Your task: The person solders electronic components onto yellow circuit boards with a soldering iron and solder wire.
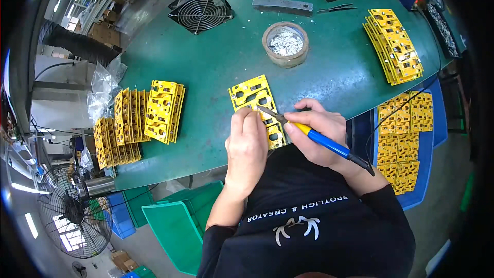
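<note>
A yellow circuit board (250, 91) with several cut-outs lies on the green table in front of me. My right hand (325, 129) is closed round a soldering iron (325, 142) with a blue and yellow handle. The iron slants down to the left, its tip at the middle of the board. Beside that tip, my left hand (246, 146) has its fingers pinched together over the board's left edge. Whatever lies between those fingertips is too small or hidden to make out.
Stacked yellow boards stand at left (163, 110) and far right (393, 46); more fill a blue bin (426, 170) below the right edge. Beyond the board are a round pot (285, 57) of whitish scraps, a black fan (201, 13), a metal bar (282, 6) and tweezers (337, 8).
</note>
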Demonstrator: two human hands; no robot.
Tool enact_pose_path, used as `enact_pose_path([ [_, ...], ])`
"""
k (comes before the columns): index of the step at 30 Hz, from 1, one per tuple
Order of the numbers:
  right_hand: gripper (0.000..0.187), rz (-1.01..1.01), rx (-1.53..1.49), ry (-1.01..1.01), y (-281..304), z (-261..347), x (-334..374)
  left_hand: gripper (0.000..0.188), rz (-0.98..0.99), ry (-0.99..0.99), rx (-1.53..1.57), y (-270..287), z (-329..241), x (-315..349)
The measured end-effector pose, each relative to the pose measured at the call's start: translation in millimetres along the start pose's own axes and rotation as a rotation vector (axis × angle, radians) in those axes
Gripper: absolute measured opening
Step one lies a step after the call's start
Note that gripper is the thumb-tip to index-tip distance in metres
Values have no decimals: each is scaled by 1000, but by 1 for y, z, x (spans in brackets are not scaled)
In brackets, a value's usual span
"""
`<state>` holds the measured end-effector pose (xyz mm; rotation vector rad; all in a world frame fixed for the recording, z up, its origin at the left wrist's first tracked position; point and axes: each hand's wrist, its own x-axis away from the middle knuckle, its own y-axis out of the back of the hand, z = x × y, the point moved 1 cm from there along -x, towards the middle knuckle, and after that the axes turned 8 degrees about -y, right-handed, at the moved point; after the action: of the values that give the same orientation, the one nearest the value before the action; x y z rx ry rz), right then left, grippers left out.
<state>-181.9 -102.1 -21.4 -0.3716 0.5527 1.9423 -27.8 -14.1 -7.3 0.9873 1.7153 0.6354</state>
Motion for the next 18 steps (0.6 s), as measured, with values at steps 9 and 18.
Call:
enact_pose_path([
  [9, 13, -104, -30, 47, 3, -6, 4, 15, -48, -77, -47, 14, 3, 7],
  [18, 12, -90, -31, 25, 4, -7, 7, 21, 42, -6, 112, 36, -7, 32],
])
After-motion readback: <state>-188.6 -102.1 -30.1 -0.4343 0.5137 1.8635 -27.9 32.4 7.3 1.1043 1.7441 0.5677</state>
